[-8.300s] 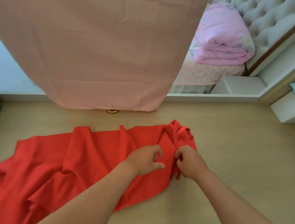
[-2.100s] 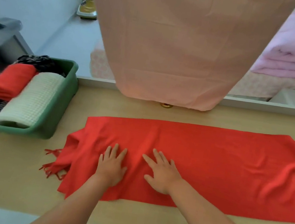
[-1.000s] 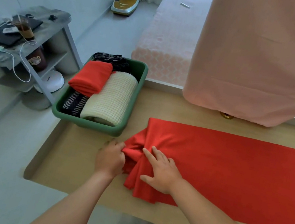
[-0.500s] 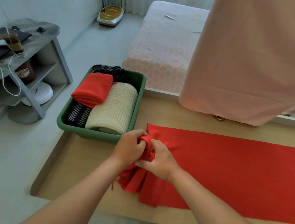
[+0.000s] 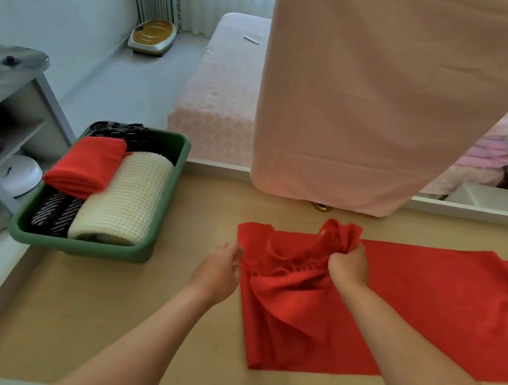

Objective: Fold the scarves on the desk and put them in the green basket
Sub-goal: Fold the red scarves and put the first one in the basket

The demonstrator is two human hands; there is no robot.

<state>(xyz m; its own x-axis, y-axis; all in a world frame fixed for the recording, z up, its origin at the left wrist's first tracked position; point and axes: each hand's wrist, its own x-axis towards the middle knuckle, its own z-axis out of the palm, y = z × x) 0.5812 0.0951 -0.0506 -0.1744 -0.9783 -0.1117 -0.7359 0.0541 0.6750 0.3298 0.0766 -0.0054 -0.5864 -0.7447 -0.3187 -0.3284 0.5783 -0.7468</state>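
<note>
A long red scarf (image 5: 448, 309) lies flat across the wooden desk (image 5: 110, 319) and runs off the right edge of view. My right hand (image 5: 349, 265) grips its bunched, fringed left end and holds it over the flat part. My left hand (image 5: 221, 269) pinches the scarf's left edge at the fold. The green basket (image 5: 148, 255) stands at the desk's left end. It holds a folded red scarf (image 5: 85, 169), a cream waffle-knit scarf (image 5: 125, 197), and dark patterned scarves.
A large pink cloth (image 5: 379, 95) hangs over the desk's far edge, hiding the middle of the room. A grey shelf unit (image 5: 2, 103) stands left of the desk, and a bed (image 5: 222, 93) lies beyond it.
My right hand has carried the bunched scarf end to the right, over the flat part. My left hand has let go of the bunch and now pinches the left edge.
</note>
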